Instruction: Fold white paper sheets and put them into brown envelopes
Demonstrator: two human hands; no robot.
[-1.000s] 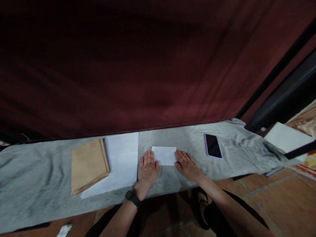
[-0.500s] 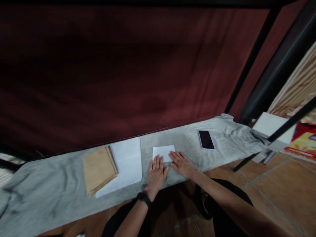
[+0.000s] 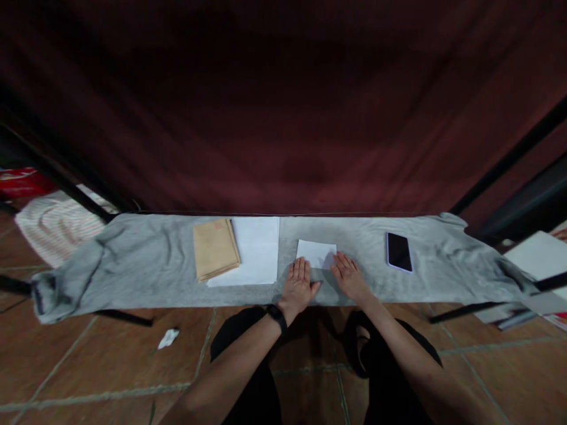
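Observation:
A small white piece of paper point(image 3: 316, 254) lies flat on the grey cloth in front of me; whether it is folded I cannot tell. My left hand point(image 3: 297, 289) rests palm down with fingers stretched out, its fingertips at the paper's near left corner. A dark band circles that wrist. At the paper's right edge my right hand point(image 3: 351, 278) lies flat, fingers extended and touching the edge. To the left are large white sheets point(image 3: 261, 251), partly covered by a stack of brown envelopes point(image 3: 215, 249). A phone point(image 3: 399, 252) with a purple edge lies to the right.
The grey cloth point(image 3: 146, 265) covers a long narrow bench against a dark red panel point(image 3: 283, 147). Black bars stand at both ends. A striped cloth point(image 3: 62, 227) hangs at left, a white box point(image 3: 538, 257) stands at right, and a crumpled tissue point(image 3: 169, 338) lies on the tiled floor.
My view has turned and levelled, bringing the bench's left end into sight. Both hands stay flat at the paper; the right one now sits at its right edge.

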